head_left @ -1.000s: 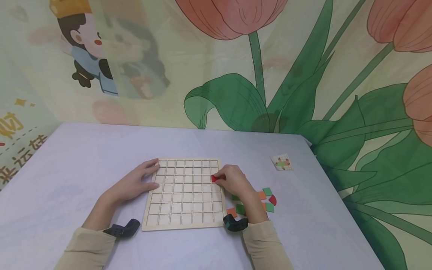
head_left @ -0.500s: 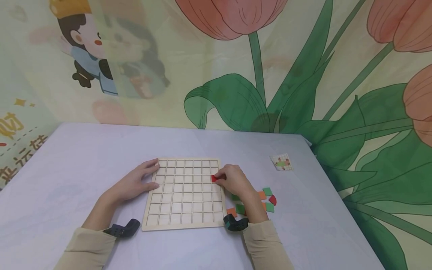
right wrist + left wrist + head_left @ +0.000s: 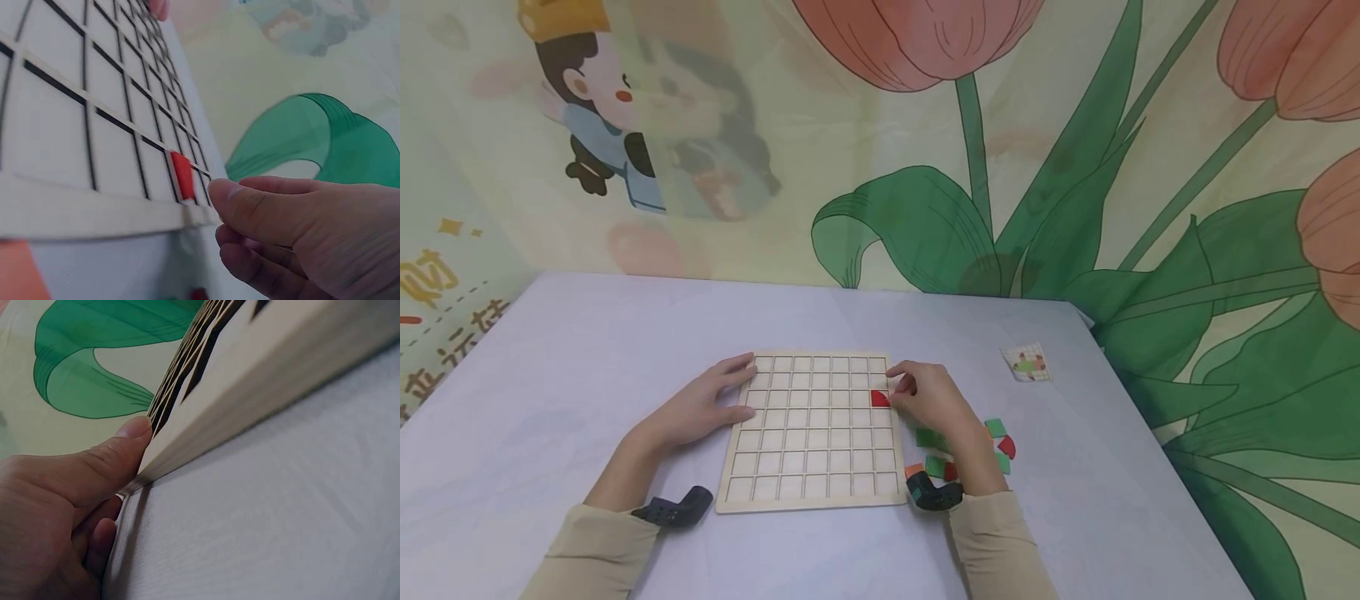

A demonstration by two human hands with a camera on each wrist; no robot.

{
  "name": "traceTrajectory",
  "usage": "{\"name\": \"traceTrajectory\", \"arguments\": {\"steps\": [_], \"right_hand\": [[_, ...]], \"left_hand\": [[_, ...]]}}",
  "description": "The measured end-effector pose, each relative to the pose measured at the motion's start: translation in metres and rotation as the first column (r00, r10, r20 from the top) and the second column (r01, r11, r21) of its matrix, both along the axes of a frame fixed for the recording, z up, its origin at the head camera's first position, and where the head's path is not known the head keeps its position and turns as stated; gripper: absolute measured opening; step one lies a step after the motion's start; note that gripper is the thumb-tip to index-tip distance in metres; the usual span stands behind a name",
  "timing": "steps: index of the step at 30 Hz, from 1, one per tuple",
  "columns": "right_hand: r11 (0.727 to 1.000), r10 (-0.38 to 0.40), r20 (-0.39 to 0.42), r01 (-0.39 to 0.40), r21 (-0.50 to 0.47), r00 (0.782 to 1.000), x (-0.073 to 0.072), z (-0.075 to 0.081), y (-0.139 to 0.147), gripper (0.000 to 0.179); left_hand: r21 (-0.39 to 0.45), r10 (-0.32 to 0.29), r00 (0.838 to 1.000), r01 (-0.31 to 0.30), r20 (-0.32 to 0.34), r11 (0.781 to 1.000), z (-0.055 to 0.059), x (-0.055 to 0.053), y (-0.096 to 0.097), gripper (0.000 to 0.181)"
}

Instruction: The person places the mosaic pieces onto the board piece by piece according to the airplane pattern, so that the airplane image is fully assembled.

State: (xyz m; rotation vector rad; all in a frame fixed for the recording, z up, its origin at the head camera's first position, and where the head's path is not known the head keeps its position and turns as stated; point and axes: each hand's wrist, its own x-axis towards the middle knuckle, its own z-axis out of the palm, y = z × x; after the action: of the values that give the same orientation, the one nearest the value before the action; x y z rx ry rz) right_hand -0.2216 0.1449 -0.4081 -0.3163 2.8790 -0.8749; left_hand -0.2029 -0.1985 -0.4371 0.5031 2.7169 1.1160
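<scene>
Seemingly empty, parted right grip [image 3: 934,397] flanks red tile [image 3: 878,400]; spread left grip [image 3: 702,402] touches board [image 3: 816,438].

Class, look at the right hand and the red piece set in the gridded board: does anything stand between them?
Nothing visible does. The right hand is just beside the red piece, at the right edge of the board. The green pieces lie outside the board; the left hand is at its opposite edge.

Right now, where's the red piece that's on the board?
In the head view, the red piece sits in the right-hand column of the wooden board, third square from the far edge, just left of the right hand.
</scene>
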Motion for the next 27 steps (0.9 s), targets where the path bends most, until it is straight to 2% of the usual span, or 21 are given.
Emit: {"name": "traceTrajectory", "arguments": {"steps": [4, 12, 19, 27], "right_hand": [[0.998, -0.061, 0.006, 0.061, -0.001, 0.998, -0.002, 0.004, 0.016, 0.028], [0.986, -0.166, 0.098, 0.164, 0.032, 0.981, -0.005, 0.003, 0.048, 0.031], [0.981, -0.193, 0.113, 0.187, 0.056, 0.975, -0.005, -0.002, 0.062, 0.03], [0.976, -0.216, 0.177, 0.208, 0.066, 0.96, -0.004, -0.004, 0.065, 0.026]], "left_hand": [[0.002, 0.01, 1.0, -0.01, 0.011, 1.0, 0.001, 0.0, 0.0, 0.072], [-0.004, 0.028, 0.999, -0.028, 0.019, 1.0, 0.001, 0.002, 0.002, 0.073], [0.0, 0.021, 1.0, -0.021, 0.009, 1.0, 0.001, 0.003, 0.002, 0.072], [0.002, 0.02, 1.0, -0.02, 0.016, 1.0, 0.001, 0.003, 0.002, 0.073]]}}
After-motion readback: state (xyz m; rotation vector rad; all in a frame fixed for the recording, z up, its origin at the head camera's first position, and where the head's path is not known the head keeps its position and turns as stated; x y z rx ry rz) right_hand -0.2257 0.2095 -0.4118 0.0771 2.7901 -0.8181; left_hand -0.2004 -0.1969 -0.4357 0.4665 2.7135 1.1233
